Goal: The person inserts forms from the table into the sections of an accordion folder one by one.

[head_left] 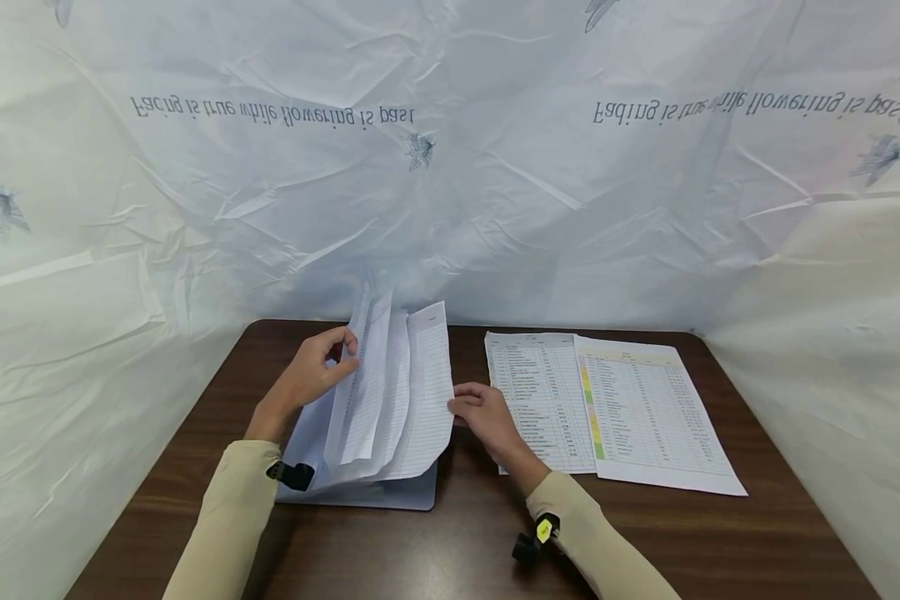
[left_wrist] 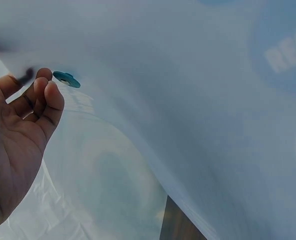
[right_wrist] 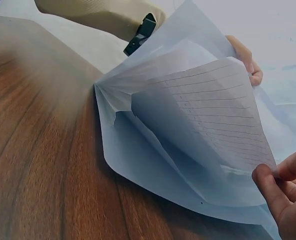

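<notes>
A pale blue folder (head_left: 412, 493) lies opened on the left part of the table, with several lined paper sheets (head_left: 427, 358) standing fanned up from it. My left hand (head_left: 317, 367) grips the upper left edge of the raised folder cover (left_wrist: 188, 125) and the sheets against it. Close to its fingertips is a teal round button (left_wrist: 66, 79) on the cover. With thumb and fingertips, my right hand (head_left: 486, 414) pinches the right edge of the rightmost lined sheet (right_wrist: 223, 110). The folder's inner fold is partly hidden behind the papers.
Two printed sheets lie on the dark wooden table (head_left: 480, 542) at the right: a table of text (head_left: 540, 400) and, overlapping it, a list with coloured cells (head_left: 652, 417). White plastic sheeting (head_left: 495, 208) hangs behind and on both sides.
</notes>
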A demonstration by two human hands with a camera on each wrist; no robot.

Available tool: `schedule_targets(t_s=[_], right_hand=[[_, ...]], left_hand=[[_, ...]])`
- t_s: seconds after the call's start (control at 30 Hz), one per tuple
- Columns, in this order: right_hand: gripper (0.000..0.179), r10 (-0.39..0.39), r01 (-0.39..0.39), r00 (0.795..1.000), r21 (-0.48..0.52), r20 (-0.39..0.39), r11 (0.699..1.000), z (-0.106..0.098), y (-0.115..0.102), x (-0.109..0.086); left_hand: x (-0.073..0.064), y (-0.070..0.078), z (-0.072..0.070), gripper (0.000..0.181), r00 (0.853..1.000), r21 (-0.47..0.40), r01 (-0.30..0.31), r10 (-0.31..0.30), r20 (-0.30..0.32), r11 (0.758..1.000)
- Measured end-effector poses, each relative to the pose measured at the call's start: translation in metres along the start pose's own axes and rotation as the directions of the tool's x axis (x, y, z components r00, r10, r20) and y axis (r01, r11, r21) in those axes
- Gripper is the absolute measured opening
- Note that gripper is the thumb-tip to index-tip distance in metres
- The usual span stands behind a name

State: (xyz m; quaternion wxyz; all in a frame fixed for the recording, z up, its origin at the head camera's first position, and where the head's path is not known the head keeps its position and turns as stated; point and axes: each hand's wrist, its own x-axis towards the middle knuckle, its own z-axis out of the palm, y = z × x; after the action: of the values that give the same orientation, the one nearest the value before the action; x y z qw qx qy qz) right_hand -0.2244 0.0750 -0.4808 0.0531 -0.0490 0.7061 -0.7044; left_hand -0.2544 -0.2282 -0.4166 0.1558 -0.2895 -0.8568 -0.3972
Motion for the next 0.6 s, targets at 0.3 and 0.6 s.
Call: schedule_targets(t_s=[0.3, 0.6], right_hand=[[0.032, 0.009, -0.01, 0.999, 0.016, 0.051, 1.0, 0.011, -0.004, -0.001], [0.032, -0.013, 0.009, 0.993, 0.03, 0.118, 1.0, 0.018, -0.001, 0.0]], left_hand=[[0.0, -0.001, 0.0, 0.015, 1.0, 0.005, 0.003, -0.003, -0.001, 1.0], [0.0, -0.002, 0.0, 0.014, 1.0, 0.0, 0.014, -0.014, 0.0, 1.0]])
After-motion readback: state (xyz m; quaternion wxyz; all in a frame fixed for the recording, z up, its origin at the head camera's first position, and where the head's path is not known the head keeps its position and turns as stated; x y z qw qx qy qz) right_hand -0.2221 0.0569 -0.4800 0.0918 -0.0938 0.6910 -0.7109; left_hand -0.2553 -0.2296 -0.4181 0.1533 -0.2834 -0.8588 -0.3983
